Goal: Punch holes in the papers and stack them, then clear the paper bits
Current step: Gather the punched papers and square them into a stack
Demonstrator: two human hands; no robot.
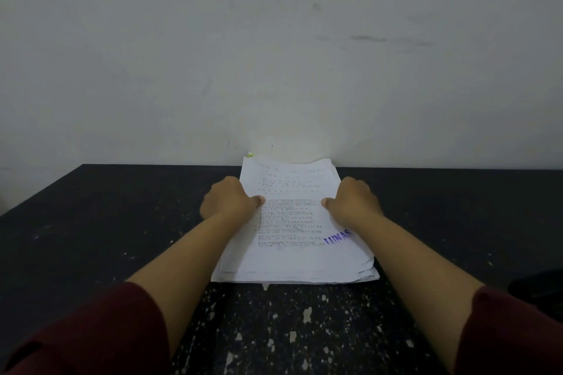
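Head: papers (289, 222) lengthwise twd wall.

A stack of printed white paper sheets (292, 222) lies on the dark speckled tabletop (91, 222) at frame centre, far edge against the pale wall (274, 55). The left hand (230, 201) grips its left edge, the right hand (353, 202) its right edge.

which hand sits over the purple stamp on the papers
The right hand: its wrist covers the end of the purple stamp; the left hand grips the opposite edge.
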